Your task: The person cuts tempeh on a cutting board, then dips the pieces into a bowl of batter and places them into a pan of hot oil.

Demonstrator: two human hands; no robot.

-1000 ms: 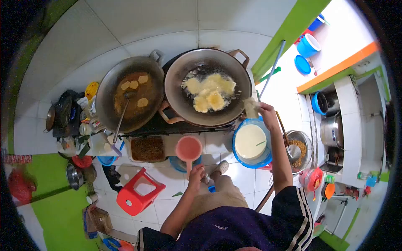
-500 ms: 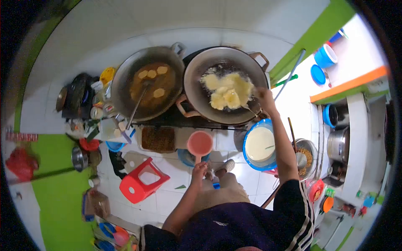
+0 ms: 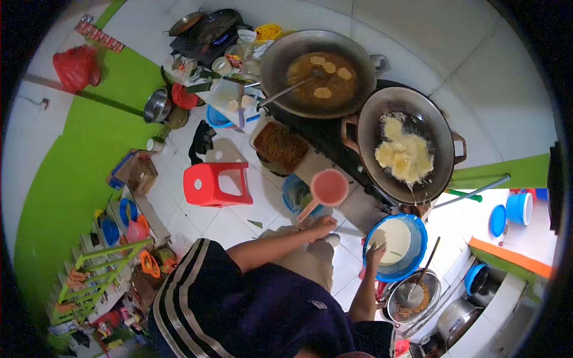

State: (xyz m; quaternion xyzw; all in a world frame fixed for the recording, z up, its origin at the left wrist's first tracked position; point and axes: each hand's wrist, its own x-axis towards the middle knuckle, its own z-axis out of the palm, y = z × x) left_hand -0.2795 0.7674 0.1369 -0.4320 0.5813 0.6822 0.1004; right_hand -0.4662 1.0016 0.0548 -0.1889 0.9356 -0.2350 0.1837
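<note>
My right hand [image 3: 375, 255] reaches over the near rim of a blue basin [image 3: 422, 253] of pale batter [image 3: 399, 235]. Its fingers are stretched out, whitish at the tips, with no tool in them. My left hand [image 3: 323, 227] has its fingers curled in, just beside the handle of a pink dipper [image 3: 329, 187]; a gap shows between hand and handle. Pale yellow battered pieces [image 3: 403, 156] lie clumped in bubbling oil in the right wok [image 3: 444, 128]. Several round pieces float in brown liquid in the left wok [image 3: 276, 74], where a long-handled metal utensil [image 3: 287, 94] rests.
A brown-filled tray [image 3: 280, 146] and a blue bucket [image 3: 292, 194] are in front of the stove. A red stool [image 3: 218, 184] stands on the tiled floor. To the right, a metal pan [image 3: 439, 292] contains brown pieces and a strainer [image 3: 413, 292].
My view has turned, shifting the scene. My right hand has moved from the right wok's edge to the batter basin. My left hand has come away from the dipper's handle.
</note>
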